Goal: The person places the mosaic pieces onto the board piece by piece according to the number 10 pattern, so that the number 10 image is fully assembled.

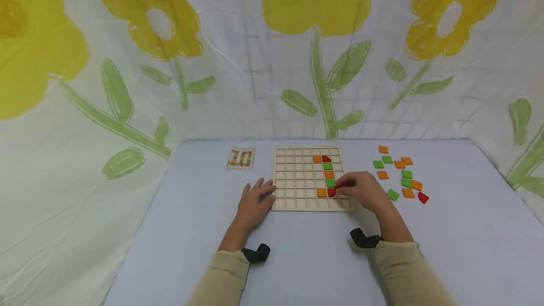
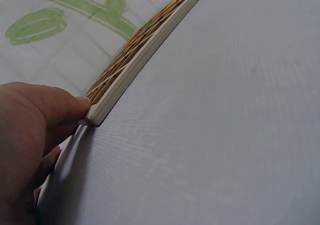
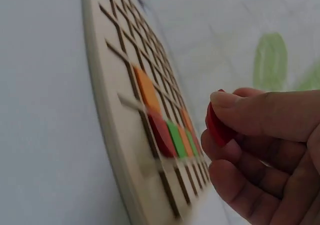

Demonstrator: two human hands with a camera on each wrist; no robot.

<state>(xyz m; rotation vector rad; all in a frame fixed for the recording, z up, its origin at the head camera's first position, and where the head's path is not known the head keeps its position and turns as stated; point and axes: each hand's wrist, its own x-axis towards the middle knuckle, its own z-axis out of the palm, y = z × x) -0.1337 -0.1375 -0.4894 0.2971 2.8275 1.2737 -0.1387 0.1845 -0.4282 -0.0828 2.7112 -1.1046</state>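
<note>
My right hand (image 1: 361,190) pinches a red rounded tile (image 3: 218,130) between thumb and fingers, just above the right part of a wooden grid board (image 1: 310,210). Under and beside it, tiles lie in the cells: an orange tile (image 1: 322,192) next to a red rounded tile (image 1: 331,193), then a column of green and orange tiles running up to another red rounded tile (image 1: 326,158) with an orange one at its left. My left hand (image 1: 253,204) rests at the board's left side, fingers spread. In the left wrist view its thumb touches the board's near corner (image 2: 92,116).
Loose orange, green and red tiles (image 1: 406,182) are scattered on the table right of the board. A small pattern card (image 1: 240,159) with a coloured grid lies to its left. A flower-printed cloth (image 1: 221,107) hangs behind the table.
</note>
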